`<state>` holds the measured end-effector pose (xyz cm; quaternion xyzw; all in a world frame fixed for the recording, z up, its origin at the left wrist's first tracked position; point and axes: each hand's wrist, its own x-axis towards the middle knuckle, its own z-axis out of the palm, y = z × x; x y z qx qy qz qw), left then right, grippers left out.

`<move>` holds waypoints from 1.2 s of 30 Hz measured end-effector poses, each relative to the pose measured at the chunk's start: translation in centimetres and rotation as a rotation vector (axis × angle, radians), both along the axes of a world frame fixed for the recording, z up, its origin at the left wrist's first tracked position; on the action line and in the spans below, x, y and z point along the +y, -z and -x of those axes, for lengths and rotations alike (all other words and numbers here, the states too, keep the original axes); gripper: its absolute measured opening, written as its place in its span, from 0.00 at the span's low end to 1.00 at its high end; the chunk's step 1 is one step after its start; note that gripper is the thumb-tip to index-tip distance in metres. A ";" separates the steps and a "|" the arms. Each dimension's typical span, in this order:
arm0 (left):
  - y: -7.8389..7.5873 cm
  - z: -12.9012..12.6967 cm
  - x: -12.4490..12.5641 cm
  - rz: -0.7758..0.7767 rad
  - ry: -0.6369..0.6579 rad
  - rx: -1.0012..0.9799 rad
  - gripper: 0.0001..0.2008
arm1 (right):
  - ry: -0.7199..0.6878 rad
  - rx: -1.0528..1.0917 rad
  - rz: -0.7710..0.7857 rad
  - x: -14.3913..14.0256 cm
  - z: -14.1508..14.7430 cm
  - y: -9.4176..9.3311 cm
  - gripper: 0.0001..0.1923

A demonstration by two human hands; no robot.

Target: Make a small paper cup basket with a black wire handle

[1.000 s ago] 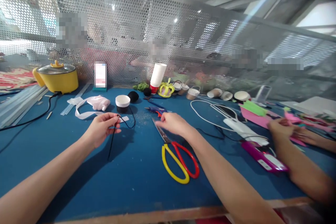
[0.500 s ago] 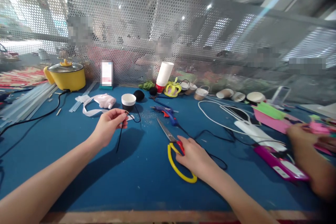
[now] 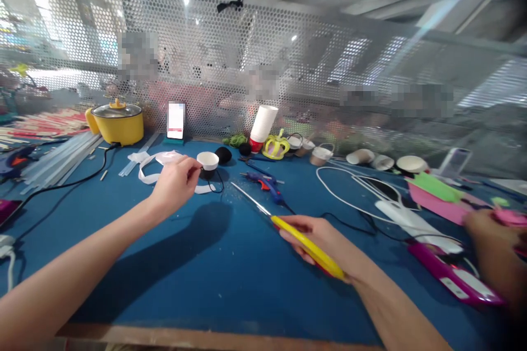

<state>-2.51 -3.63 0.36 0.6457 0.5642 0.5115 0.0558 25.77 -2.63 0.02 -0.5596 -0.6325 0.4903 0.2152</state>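
Note:
My left hand (image 3: 175, 182) pinches a thin black cord (image 3: 214, 185) above the blue table (image 3: 206, 263), close to a small white-and-black cup (image 3: 207, 163). My right hand (image 3: 325, 241) grips the scissors (image 3: 288, 225) by their yellow and red handles, lifted off the table, with the steel blades pointing back left toward the cord. A blue glue gun (image 3: 265, 182) lies just beyond the blade tips.
A yellow pot (image 3: 117, 123), glue sticks (image 3: 57, 156), a white ribbon (image 3: 152, 167), a cup stack (image 3: 263, 123), paper cups and a yellow crown (image 3: 275, 145) line the back by the mesh wall. A white cable (image 3: 349, 192), pink papers and another person's hand (image 3: 494, 252) lie right.
My right hand reached to the scissors, closed on the handles and lifted them. My left hand kept the black cord and moved slightly back toward the cup.

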 end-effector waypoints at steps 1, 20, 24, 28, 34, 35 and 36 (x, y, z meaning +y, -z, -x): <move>-0.3 0.1 0.2 -0.010 -0.013 -0.004 0.05 | -0.048 0.100 0.071 -0.3 0.5 -0.4 0.15; -0.7 0.9 3.3 0.140 -0.029 -0.371 0.05 | -0.414 0.893 0.437 -1.3 7.9 2.1 0.25; -1.2 0.6 3.3 0.077 -0.049 -0.316 0.05 | -0.388 0.895 0.422 -1.6 8.0 2.3 0.26; -1.5 0.2 3.3 0.060 -0.055 -0.296 0.05 | -0.328 0.790 0.372 -1.9 8.4 2.1 0.26; -1.6 -1.0 2.3 0.019 -0.048 -0.227 0.04 | -0.253 0.715 0.317 -1.7 8.9 2.2 0.26; -1.6 -1.3 2.1 0.034 -0.032 -0.233 0.04 | -0.249 0.696 0.291 -1.7 8.9 2.3 0.26; -1.7 -1.6 1.9 0.059 -0.011 -0.254 0.03 | -0.250 0.671 0.252 -1.6 9.0 2.4 0.26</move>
